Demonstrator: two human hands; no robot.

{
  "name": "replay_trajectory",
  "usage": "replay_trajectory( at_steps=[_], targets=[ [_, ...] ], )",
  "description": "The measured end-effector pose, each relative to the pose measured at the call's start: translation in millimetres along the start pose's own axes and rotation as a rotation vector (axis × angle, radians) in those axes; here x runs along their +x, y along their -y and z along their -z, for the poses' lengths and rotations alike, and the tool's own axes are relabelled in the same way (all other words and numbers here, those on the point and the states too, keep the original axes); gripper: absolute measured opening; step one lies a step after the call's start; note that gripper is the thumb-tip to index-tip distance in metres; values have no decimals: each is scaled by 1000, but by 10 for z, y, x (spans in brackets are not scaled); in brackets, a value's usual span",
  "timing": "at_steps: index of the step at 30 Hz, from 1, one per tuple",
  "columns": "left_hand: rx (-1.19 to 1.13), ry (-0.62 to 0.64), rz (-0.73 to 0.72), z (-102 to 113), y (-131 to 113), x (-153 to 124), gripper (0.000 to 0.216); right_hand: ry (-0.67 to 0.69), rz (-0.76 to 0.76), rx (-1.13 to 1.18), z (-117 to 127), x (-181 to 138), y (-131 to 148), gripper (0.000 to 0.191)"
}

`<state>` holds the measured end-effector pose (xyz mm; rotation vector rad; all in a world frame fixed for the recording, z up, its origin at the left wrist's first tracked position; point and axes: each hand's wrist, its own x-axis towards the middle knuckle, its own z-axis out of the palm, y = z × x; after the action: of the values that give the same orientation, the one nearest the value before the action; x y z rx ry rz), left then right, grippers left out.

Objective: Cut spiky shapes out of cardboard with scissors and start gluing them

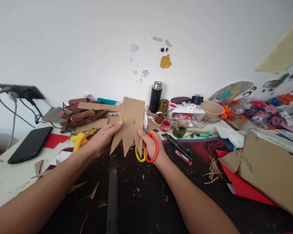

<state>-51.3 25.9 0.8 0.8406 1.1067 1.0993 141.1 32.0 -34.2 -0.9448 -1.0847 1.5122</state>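
Observation:
A piece of cardboard (pixel 132 117) with a jagged, pointed lower edge is held up in front of me. My left hand (pixel 106 138) grips its left side, thumb on the near face and the other fingers behind. At the opposite edge, my right hand (pixel 153 145) holds scissors (pixel 146 125) with one yellow and one red-orange handle loop. Their blades point upward beside the cardboard's right edge. The right thumb also presses on the cardboard. Below it, a long dark metal ruler-like strip (pixel 112 195) lies on the black mat (pixel 146 208) among small cardboard scraps.
A yellow glue gun (pixel 79 139) and a black phone (pixel 30 144) lie to the left. Behind stand a black thermos (pixel 155 97) and paint jars (pixel 165 125). A dark green utility knife (pixel 178 146) rests right of centre. Cardboard sheets (pixel 271 172) fill the far right.

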Motion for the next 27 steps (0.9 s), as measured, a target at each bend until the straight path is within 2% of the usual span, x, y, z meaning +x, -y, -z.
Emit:
replay_trajectory(
  at_steps=[3, 5, 7, 11, 15, 27],
  targets=[
    [-7, 234, -100, 23, -53, 12, 58, -89, -24, 111, 14, 39, -12, 46],
    [-16, 308, -128, 17, -94, 3, 49, -136, -26, 199, 42, 85, -26, 45],
    [-41, 295, -123, -9, -107, -19, 40, -167, -15, 259, 75, 130, -37, 44],
    [4, 216, -134, -99, -21, -64, 42, -193, -19, 305, 100, 162, -53, 43],
    [31, 201, -163, -163, 108, -68, 41, -166, -39, 309, 59, 124, -73, 43],
    [-215, 80, -78, -284, 148, -117, 48, -183, -16, 208, -11, 72, -97, 49]
  ],
)
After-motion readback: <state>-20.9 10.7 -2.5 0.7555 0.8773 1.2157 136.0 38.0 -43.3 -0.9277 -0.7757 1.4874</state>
